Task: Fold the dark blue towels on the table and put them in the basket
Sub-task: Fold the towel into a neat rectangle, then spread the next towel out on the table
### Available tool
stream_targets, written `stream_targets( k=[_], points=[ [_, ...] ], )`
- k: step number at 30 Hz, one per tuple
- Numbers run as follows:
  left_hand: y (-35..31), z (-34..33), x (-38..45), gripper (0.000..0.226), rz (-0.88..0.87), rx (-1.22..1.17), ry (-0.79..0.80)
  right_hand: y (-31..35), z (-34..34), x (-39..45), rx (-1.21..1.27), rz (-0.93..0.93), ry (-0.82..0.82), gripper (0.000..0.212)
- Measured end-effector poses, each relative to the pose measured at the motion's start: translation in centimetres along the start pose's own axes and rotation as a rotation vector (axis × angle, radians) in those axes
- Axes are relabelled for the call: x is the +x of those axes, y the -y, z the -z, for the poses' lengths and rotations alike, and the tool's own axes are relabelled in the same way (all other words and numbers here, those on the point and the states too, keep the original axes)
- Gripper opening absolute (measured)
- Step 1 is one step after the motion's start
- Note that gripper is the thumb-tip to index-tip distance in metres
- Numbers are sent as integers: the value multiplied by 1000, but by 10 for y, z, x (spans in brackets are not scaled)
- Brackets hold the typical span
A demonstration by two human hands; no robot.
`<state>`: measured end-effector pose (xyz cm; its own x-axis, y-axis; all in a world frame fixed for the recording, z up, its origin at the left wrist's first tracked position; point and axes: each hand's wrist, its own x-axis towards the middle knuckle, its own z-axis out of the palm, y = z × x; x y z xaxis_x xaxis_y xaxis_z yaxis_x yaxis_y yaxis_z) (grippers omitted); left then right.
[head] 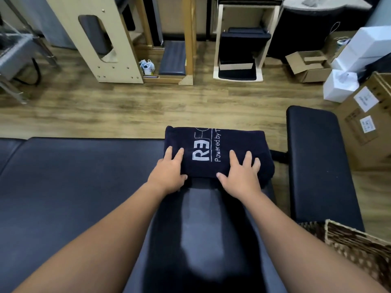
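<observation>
A folded dark blue towel (220,144) with white lettering lies at the far right end of the dark padded table (74,182). My left hand (169,170) lies flat on the towel's near left corner, fingers straight, thumb at its near edge. My right hand (241,172) lies flat on the near right part, fingers spread, thumb at the near edge. A woven wicker basket (359,248) stands at the lower right, beside my right forearm; its inside is mostly out of frame.
A second dark padded bench (317,161) stands to the right of the table, across a narrow gap. Beyond the table is wood floor (148,102) with wooden equipment frames at the back. Cardboard and white boxes (359,98) are stacked at the right.
</observation>
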<state>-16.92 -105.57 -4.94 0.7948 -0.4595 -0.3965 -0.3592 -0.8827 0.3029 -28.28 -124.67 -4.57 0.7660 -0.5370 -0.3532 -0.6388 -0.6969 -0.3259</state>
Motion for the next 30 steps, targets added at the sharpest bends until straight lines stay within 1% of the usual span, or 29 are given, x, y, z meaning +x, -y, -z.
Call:
stream_targets(
  k=[3,5,7,9,10,12,14,16,19,20,22,24,25,27,28,30],
  points=[
    [10,1,-25,82,-31,-30,-51,3,-7,-19,47,56,47,93],
    [19,2,-50,72,-47,-61,-83,7,-13,-33,53,113,43,94],
    [32,0,-80,59,-9,-115,-85,12,-21,-47,66,168,34,90],
    [52,-7,-115,53,118,-191,-74,19,-33,-67,67,232,65,81],
    [65,-13,-134,53,189,-237,-65,24,-41,-77,66,260,118,78],
    [90,-24,-173,57,305,-333,-40,35,-58,-96,40,305,274,78],
    [115,-37,-220,56,402,-445,-30,49,-79,-121,-62,339,403,85],
    [139,-53,-272,47,499,-519,-58,64,-101,-148,-151,402,442,88],
    [168,-85,-349,30,619,-615,-139,84,-124,-200,-199,505,506,72],
    [176,-99,-376,26,655,-670,-163,91,-132,-221,-242,553,521,70],
    [187,-128,-427,27,694,-784,-170,99,-151,-259,-336,636,540,72],
    [193,-159,-480,43,725,-896,-177,105,-166,-302,-379,718,575,70],
    [194,-174,-505,45,744,-942,-184,107,-173,-322,-390,748,600,65],
    [191,-201,-549,39,789,-998,-187,111,-184,-359,-400,784,673,53],
    [188,-212,-571,37,823,-1028,-204,112,-190,-377,-414,803,718,52],
    [185,-232,-609,39,867,-1082,-229,115,-202,-410,-467,817,827,56]
  ],
)
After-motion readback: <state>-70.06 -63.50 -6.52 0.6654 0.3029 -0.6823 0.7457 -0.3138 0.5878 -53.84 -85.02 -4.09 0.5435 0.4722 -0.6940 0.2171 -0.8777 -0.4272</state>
